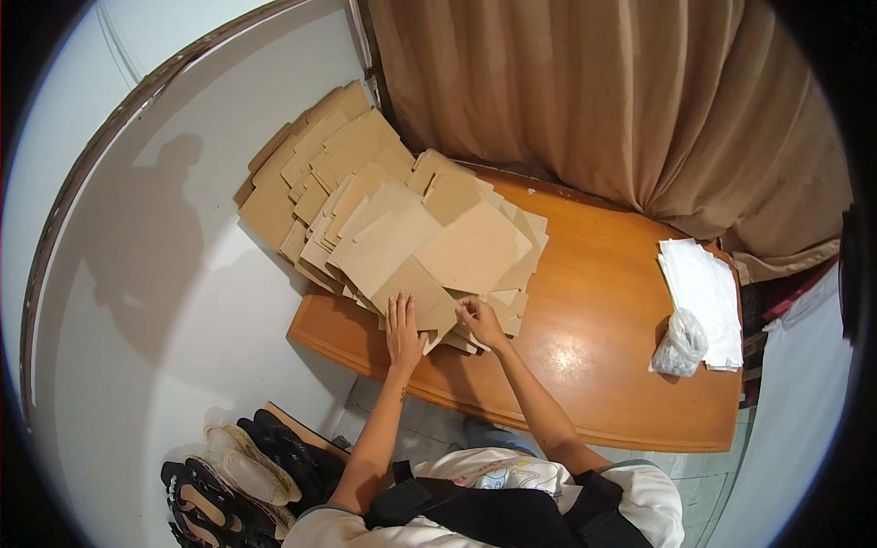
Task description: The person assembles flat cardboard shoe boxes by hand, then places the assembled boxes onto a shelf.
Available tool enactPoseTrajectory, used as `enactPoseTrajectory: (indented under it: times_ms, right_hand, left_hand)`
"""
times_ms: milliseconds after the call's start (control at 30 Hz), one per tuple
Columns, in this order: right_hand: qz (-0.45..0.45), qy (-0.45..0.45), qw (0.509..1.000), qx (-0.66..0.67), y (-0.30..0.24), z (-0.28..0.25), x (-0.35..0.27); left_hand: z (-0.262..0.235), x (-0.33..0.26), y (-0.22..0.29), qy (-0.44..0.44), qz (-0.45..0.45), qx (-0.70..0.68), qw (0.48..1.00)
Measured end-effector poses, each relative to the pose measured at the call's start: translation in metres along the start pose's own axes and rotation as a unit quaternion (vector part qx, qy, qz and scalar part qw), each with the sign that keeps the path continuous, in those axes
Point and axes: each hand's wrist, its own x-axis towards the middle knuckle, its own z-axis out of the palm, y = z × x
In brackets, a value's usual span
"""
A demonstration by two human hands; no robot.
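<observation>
One big pile of flat brown cardboard sheets [393, 219] is spread over the far left part of one wooden table [585, 365]; the sheets are too many to be counted. The left hand [404, 331] is laid flat, fingers spread, on the nearest sheet. The edge of a sheet is pinched by the right hand [479, 320]. One stack of white paper [708, 292] and one small clear bag [681, 345] are seen at the table's right end. Some shoes [237, 475] are lined up on the floor.
</observation>
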Motion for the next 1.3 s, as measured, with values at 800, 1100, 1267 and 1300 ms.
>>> enactPoseTrajectory:
  times_ms: [800,1100,1267,1300]
  right_hand:
    - [0.094,0.444,0.861,-0.228,0.068,-0.244,-0.257]
    - [0.187,0.075,0.98,0.002,0.054,-0.365,-0.261]
    - [0.219,0.035,0.975,-0.007,0.093,-0.385,-0.249]
    - [0.226,0.029,0.974,-0.004,0.107,-0.392,-0.249]
  left_hand:
    - [0.086,-0.072,0.151,-0.029,0.056,-0.309,0.949]
    - [0.163,-0.089,0.21,-0.166,-0.145,-0.221,0.95]
    - [0.177,-0.091,0.234,-0.182,-0.27,-0.232,0.917]
    - [0.176,-0.088,0.234,-0.19,-0.294,-0.347,0.87]
